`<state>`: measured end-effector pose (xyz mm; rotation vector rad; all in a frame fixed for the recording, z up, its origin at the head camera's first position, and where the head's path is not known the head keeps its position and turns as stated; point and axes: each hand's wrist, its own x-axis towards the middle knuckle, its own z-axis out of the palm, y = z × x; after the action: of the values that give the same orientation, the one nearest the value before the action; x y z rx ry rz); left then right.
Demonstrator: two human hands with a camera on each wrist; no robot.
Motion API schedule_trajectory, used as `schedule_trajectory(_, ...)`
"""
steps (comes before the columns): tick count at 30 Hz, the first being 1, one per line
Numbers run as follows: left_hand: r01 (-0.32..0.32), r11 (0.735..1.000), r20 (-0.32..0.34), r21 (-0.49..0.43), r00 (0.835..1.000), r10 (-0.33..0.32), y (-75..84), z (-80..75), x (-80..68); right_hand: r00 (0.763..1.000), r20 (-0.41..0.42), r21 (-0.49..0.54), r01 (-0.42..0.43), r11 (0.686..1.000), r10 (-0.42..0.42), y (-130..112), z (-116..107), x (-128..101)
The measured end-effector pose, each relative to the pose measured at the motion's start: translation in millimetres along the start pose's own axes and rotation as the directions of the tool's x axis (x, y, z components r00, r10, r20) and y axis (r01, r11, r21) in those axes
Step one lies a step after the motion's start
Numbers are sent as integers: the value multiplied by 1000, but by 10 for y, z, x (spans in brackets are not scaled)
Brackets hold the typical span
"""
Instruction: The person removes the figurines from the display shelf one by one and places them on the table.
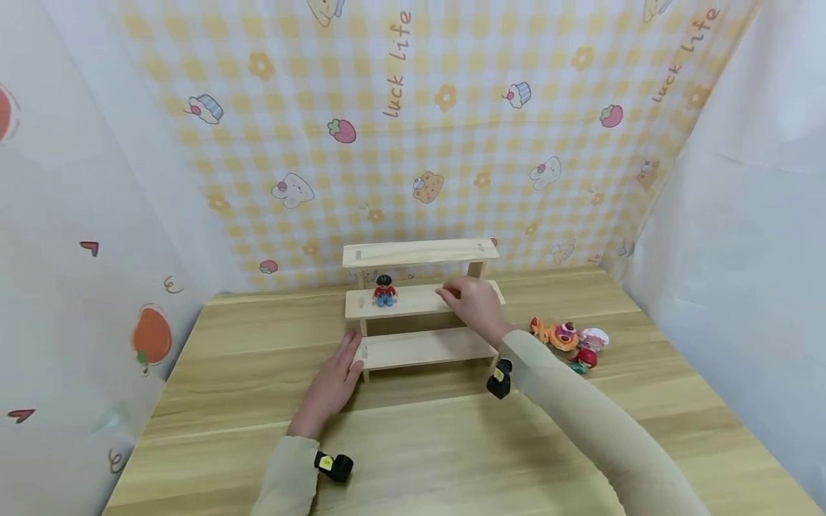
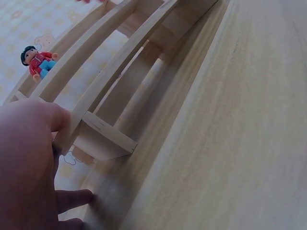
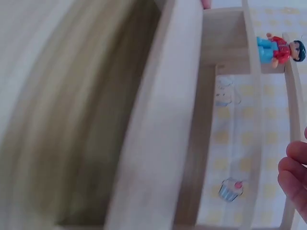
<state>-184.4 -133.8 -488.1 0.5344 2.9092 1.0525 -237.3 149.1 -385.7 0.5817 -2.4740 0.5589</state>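
A three-tier wooden display shelf (image 1: 422,347) stands on the table. My left hand (image 1: 332,380) rests against its left end, with the thumb by the lowest tier's front edge and fairly straight fingers along the side. A toy figure (image 1: 384,292) with black hair, red top and blue legs sits near the left end of the middle tier. My right hand (image 1: 476,304) hovers over that tier's right part, apart from the figure. Its fingers (image 3: 293,175) are loosely bent, and nothing shows between them in the right wrist view; the palm is hidden.
Right of the shelf, several small toys lie grouped on the table (image 1: 426,459): an orange one (image 1: 539,330), one in an orange ring (image 1: 564,336), one with a white top (image 1: 594,339) and a red-haired figure (image 1: 586,360). A checked cloth (image 1: 445,143) hangs behind.
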Motion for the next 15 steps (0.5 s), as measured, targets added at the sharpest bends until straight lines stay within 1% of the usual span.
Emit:
schedule_trajectory(2, 3, 1000, -6, -5, 1000, -3, 4, 1, -5, 1000, 9, 15, 1, 1000, -1, -74, 24, 96)
schedule_trajectory(5, 7, 1000, -12, -9, 1000, -7, 10, -6, -16, 999, 46, 39, -6, 999, 4, -200, 50, 242)
schedule_trajectory(11, 11, 1000, -15, -6, 1000, -11, 26, -3, -30, 994, 96, 44, 48, 998, -52, -408, 141, 484)
schedule_trajectory(15, 5, 1000, -16, -6, 1000, -5, 31, -2, -43, 984, 174, 53, 29, 998, -38, -506, 179, 588)
